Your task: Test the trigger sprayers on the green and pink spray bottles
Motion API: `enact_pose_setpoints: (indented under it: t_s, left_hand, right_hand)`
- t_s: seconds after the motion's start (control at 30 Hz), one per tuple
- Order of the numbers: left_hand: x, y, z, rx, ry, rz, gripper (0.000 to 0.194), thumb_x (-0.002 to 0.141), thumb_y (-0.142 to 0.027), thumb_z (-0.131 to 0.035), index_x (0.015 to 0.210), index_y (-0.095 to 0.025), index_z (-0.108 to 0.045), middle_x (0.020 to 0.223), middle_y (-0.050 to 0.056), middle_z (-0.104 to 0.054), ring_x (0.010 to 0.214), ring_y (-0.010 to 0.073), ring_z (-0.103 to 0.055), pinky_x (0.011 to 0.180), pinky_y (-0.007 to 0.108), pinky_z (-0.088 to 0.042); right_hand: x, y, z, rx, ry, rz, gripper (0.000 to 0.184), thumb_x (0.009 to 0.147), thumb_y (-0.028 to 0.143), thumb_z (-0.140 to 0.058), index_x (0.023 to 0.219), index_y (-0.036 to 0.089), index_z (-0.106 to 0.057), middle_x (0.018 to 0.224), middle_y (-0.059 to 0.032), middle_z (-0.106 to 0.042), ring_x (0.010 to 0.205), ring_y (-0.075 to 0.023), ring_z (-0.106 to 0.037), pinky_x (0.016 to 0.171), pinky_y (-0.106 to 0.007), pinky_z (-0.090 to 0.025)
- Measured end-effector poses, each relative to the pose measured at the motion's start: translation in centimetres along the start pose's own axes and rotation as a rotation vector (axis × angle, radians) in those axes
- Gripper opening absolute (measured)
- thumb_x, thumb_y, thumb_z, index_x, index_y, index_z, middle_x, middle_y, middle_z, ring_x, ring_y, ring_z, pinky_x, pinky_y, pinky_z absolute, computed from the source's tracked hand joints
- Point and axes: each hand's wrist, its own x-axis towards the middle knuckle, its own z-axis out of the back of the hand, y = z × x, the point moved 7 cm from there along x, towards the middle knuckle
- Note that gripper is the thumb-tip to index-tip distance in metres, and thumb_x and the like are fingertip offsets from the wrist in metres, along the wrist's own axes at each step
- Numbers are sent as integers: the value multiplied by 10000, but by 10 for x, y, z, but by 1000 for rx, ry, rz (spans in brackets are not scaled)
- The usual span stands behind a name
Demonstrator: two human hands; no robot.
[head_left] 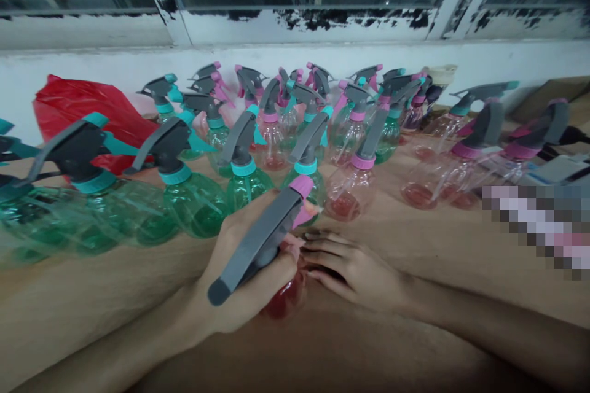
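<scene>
A pink spray bottle (282, 302) with a grey and pink trigger head (265, 239) stands near the table's front edge, its top leaning toward me. My left hand (244, 270) is closed around the neck, just under the trigger head. Part of the bottle's body is hidden by that hand. To the right, my right hand (345, 261) has its fingers stretched toward the bottle, thumb apart, tips at its side. Whether they press on it I cannot tell. Just behind stand a green spray bottle (249, 187) with a turquoise collar and another pink spray bottle (348, 196).
Several more green and pink spray bottles (196, 202) stand in rows across the table (442, 252). A red plastic bag (87, 110) sits at the back left. Cardboard (553, 101) is at the back right. A white wall (115, 61) with windows rises behind.
</scene>
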Motion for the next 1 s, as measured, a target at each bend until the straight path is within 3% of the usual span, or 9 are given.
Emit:
enact_pose_setpoints:
  t_s: [0.13,0.4,0.57,0.7,0.9,1.0]
  left_hand:
    - [-5,-2,-2,6,33,6,220,729,-162,-471,928,-249,-510,853,0,-599,698,160,-613,657,281,-538]
    - [-9,5,-6,109,-38,6,114,763,-155,-485,827,-249,-503,811,-17,-564,711,160,-587,654,288,-512]
    - [-12,5,-7,115,-42,-23,106,780,-164,-515,820,-259,-488,897,-23,-544,755,143,-568,754,286,-495]
    - [-11,4,-8,100,-12,-15,144,766,-146,-526,816,-261,-456,845,-30,-528,689,136,-557,635,265,-491]
    - [-8,10,-12,39,-22,-12,274,764,-118,-503,967,-292,-443,777,-47,-502,652,134,-554,625,264,-483]
    - [-7,7,-9,49,-13,5,242,752,-121,-492,935,-272,-448,775,-41,-526,665,140,-573,630,259,-496]
  right_hand:
    - [0,0,0,-8,-4,5,273,912,271,-448,1134,187,-582,1217,-57,-589,1211,-176,-455,1035,-377,-374]
    - [-1,0,0,-25,-17,8,270,909,259,-445,1132,197,-583,1213,-58,-591,1209,-173,-459,1028,-375,-382]
    - [-1,1,1,-27,-19,-2,289,913,268,-440,1156,183,-572,1228,-59,-581,1205,-173,-459,1024,-362,-383]
    - [-2,0,1,-32,-16,-10,292,917,270,-433,1159,182,-571,1213,-56,-590,1193,-175,-470,1017,-362,-391]
    - [-1,0,-1,-25,3,5,286,920,270,-427,1145,180,-579,1229,-52,-579,1209,-169,-451,1046,-358,-356]
    - [-1,0,-1,-22,10,1,283,922,270,-422,1138,180,-581,1229,-53,-578,1211,-176,-449,1046,-374,-356]
